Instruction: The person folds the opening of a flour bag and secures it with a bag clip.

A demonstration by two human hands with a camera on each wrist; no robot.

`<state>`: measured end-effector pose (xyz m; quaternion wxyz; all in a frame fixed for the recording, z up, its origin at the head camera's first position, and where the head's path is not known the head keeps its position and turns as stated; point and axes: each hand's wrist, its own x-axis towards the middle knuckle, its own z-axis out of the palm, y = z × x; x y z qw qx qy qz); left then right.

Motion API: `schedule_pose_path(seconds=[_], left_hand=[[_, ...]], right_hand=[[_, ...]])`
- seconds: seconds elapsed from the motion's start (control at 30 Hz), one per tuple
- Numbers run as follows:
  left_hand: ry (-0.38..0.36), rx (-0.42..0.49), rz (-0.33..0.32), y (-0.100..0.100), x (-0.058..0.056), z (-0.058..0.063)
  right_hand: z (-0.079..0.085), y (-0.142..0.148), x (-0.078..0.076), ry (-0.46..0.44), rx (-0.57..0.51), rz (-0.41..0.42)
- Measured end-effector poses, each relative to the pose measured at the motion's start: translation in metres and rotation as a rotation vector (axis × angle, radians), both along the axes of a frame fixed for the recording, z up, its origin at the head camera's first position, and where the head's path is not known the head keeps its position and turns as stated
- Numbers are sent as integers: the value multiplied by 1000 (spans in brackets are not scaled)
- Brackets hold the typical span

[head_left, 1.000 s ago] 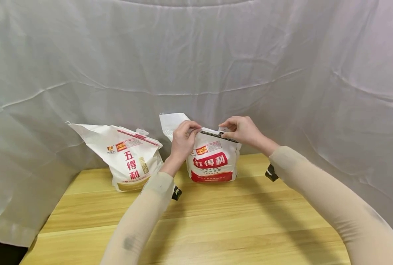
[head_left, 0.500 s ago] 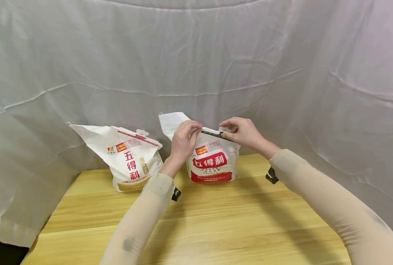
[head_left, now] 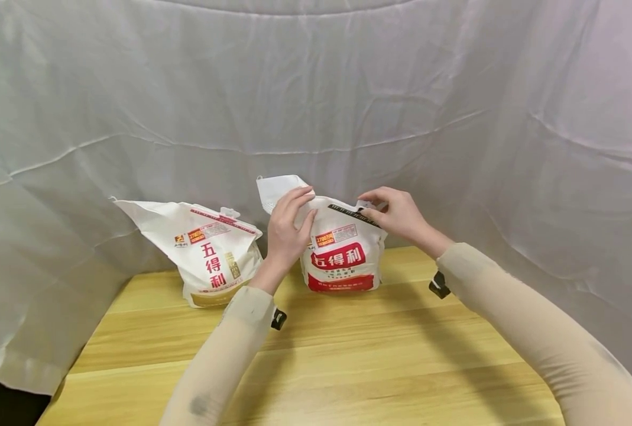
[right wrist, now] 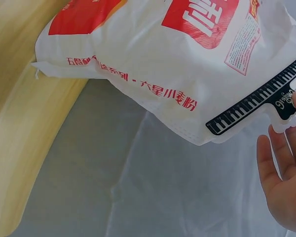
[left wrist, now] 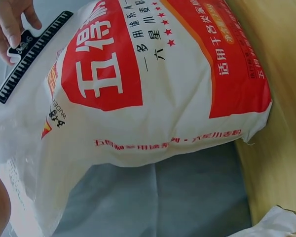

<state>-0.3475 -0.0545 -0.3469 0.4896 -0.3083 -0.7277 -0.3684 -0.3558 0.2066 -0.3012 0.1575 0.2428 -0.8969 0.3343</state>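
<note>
A white flour bag (head_left: 342, 275) with red printing stands on the table, its top corner folded out to the left. Along its top edge sits a black clip (right wrist: 256, 104) with a piano-key pattern. My right hand (head_left: 401, 214) pinches the clip's handle between thumb and fingers; the same right hand (left wrist: 12, 22) shows at the clip in the left wrist view. My left hand (head_left: 289, 229) lies at the bag's upper left, fingers loosely extended and thumb apart, fingertips right at the folded corner. Only a sliver of it shows in the left wrist view.
A second flour bag (head_left: 211, 254) with gold and red printing stands to the left, a red clip (head_left: 222, 220) across its top. Grey curtain (head_left: 316, 106) hangs close behind both bags. The wooden table (head_left: 347, 349) extends toward me.
My left hand has let go of the clip's left end, its fingers spreading as it moved slightly left to the folded corner. The right hand stays at the clip; its left end is now exposed.
</note>
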Motion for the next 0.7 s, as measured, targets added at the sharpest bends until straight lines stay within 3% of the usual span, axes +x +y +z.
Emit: schedule_pose_path(seconds=[0.4, 0.57, 0.7], left_hand=[[18, 42, 80, -34, 17, -13], [-34, 56, 120, -48, 25, -19], [-98, 57, 164, -56, 32, -24]], right_hand=[[-2, 4, 5, -80, -80, -34], [-3, 8, 11, -124, -88, -43], [-9, 14, 16, -97, -73, -45]])
